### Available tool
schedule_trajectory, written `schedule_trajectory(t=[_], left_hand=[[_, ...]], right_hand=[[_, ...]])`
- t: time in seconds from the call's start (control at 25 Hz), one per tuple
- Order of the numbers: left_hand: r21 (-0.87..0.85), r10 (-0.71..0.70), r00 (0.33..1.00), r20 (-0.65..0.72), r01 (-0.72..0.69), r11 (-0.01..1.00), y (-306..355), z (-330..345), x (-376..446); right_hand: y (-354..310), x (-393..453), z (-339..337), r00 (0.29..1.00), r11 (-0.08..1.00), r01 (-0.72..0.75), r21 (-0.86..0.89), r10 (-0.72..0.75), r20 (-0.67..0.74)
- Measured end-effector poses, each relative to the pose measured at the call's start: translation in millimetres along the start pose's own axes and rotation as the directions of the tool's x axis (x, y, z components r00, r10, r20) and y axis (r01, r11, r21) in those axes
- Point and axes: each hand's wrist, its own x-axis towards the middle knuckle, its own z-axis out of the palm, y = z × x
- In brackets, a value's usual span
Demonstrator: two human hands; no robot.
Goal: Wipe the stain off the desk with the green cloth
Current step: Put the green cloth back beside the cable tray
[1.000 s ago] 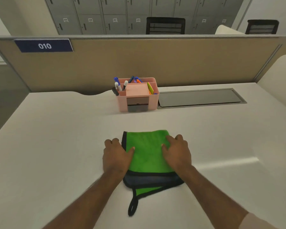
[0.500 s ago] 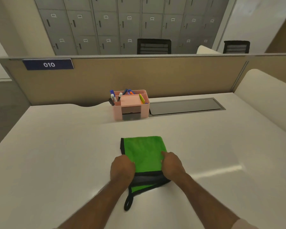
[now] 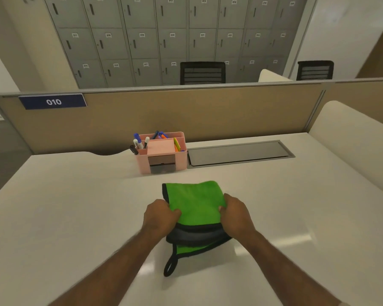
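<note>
The green cloth [image 3: 195,204], folded, with black trim and a black hanging loop at its near corner, lies on the white desk [image 3: 75,206] in front of me. My left hand [image 3: 159,217] grips its left edge, fingers curled over the fabric. My right hand [image 3: 236,214] grips the right edge the same way. The cloth's middle bulges up slightly between the hands. No stain shows on the desk surface around the cloth.
A pink desk organiser [image 3: 161,152] with pens and markers stands behind the cloth. To its right a grey cable hatch [image 3: 239,152] is set into the desk. A tan partition [image 3: 208,113] with a "010" label closes the far edge. A white divider [image 3: 358,140] borders the right side.
Both hands went from lying flat on the cloth to gripping its side edges, and the cloth now bunches up between them. The camera has tilted upward, showing more of the lockers.
</note>
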Motion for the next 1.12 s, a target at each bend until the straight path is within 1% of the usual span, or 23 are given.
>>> schedule_trajectory(t=[0.12, 0.28, 0.48, 0.68, 0.8, 1.0, 1.12], left_hand=[[-0.035, 0.003, 1.0, -0.011, -0.004, 0.999, 37.0, 13.2, 12.5], [-0.082, 0.006, 1.0, 0.004, -0.006, 0.997, 89.5, 51.3, 28.7], [-0.141, 0.071, 0.997, 0.005, -0.069, 0.988, 158.0, 115.7, 50.5], [-0.143, 0.105, 0.994, 0.025, -0.1, 0.985, 223.1, 187.6, 65.8], [-0.137, 0.1, 0.995, 0.023, -0.095, 0.986, 258.1, 218.1, 78.2], [-0.127, 0.073, 0.997, 0.034, -0.068, 0.99, 290.4, 247.5, 102.4], [-0.105, 0.055, 0.997, 0.061, -0.049, 0.993, 289.6, 257.8, 107.7]], right_hand=[[19.4, 22.0, -28.6, 0.998, 1.0, 0.001, -0.006, -0.002, -0.062], [61.6, 53.8, -65.8, 0.994, 0.999, -0.023, -0.035, 0.019, -0.11], [134.8, 93.1, -110.6, 0.985, 0.993, -0.07, -0.1, 0.053, -0.164], [205.5, 131.6, -148.4, 0.98, 0.982, -0.123, -0.142, 0.098, -0.173], [241.1, 151.5, -166.9, 0.976, 0.986, -0.13, -0.108, 0.108, -0.19], [280.9, 181.3, -179.1, 0.965, 0.987, -0.154, 0.037, 0.158, -0.209], [299.1, 183.9, -166.7, 0.967, 0.98, -0.198, 0.007, 0.197, -0.164]])
